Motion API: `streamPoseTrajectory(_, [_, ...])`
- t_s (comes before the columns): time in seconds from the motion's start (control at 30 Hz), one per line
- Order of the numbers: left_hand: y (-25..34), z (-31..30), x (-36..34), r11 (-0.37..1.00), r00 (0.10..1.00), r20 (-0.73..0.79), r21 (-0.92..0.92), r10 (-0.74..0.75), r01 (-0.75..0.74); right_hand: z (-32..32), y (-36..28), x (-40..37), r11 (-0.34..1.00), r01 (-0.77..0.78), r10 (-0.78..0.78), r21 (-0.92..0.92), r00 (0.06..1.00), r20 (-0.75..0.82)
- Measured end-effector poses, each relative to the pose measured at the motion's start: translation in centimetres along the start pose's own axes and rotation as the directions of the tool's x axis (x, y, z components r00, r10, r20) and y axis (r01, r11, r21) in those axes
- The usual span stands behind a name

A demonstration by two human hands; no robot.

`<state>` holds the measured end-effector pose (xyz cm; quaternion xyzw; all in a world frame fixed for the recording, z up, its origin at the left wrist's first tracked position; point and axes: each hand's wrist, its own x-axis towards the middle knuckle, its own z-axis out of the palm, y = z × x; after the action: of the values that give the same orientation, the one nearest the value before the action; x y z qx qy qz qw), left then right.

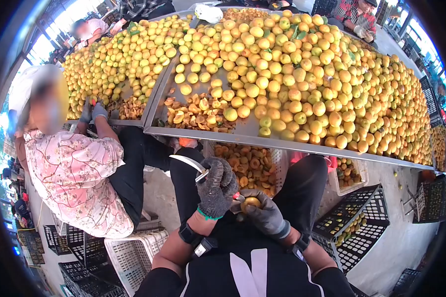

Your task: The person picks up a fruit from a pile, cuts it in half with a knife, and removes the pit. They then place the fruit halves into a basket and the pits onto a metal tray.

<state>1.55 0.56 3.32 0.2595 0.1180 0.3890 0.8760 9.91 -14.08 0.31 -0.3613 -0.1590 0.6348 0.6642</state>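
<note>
My left hand, in a dark grey knit glove with a green cuff, is closed on a curved knife whose blade points up and left. Just to its right, my right hand, in a grey glove, grips a yellow-orange fruit. A small red and silver piece shows between the two hands, against the fruit; what it belongs to is unclear. Below the table edge, beyond my hands, a white crate holds cut fruit halves.
A metal table bears a large heap of whole fruit and cut pieces. On the left sits a co-worker with gloved hands at the table. A white crate and black crates stand on the floor.
</note>
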Motion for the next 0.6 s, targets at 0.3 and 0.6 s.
streamPoseTrajectory(0.3, [0.4,0.6,0.1,0.997,0.996,-0.074,-0.050,0.059,-0.063,1.0,-0.6,-0.3,0.961,0.075,-0.077,-0.266,0.997,0.004])
streamPoseTrajectory(0.6, [0.4,0.1,-0.2,0.998,1.000,0.006,-0.059,-0.006,0.006,2.5,0.6,-0.4,0.988,0.108,-0.117,-0.106,0.990,-0.082])
